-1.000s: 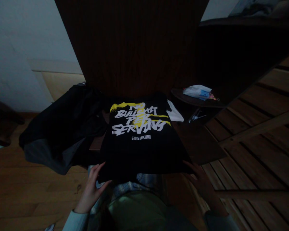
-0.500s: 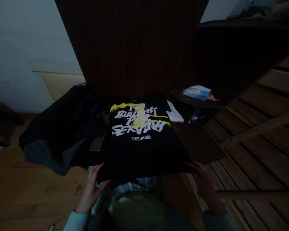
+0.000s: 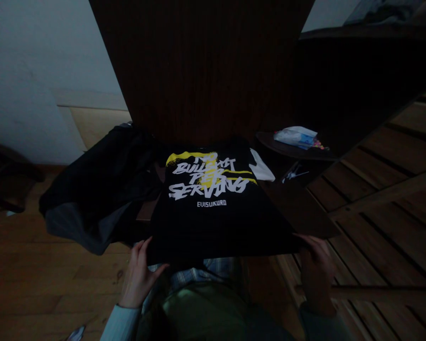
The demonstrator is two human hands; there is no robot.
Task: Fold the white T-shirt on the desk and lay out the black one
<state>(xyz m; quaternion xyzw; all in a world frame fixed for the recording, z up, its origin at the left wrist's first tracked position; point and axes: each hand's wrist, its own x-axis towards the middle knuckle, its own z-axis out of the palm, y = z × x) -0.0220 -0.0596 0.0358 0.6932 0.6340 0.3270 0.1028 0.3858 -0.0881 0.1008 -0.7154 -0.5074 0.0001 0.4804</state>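
A black T-shirt [image 3: 213, 227] with white and yellow lettering lies spread out in front of me, its hem toward my body. My left hand [image 3: 139, 272] grips the hem's left corner, thumb underneath and fingers at the edge. At the right corner, my right hand [image 3: 316, 263] is closed on the hem and pulls it outward. A white piece [image 3: 261, 166], which looks like a sleeve, sticks out at the shirt's upper right. Dark, bunched clothing [image 3: 95, 189] lies beside the shirt on the left.
Behind the shirt rises a tall dark wooden panel [image 3: 213, 71]. A small rounded shelf [image 3: 287, 150] to the right carries a plastic packet [image 3: 296, 137]. Wooden slats [image 3: 386, 227] fill the right side. A dark stool-like object [image 3: 10, 180] stands at far left on the wooden floor [image 3: 67, 284].
My right hand has moved outward to the right, drawing the hem's right corner wider. My left hand keeps its hold on the left corner. The whole view has shifted slightly.
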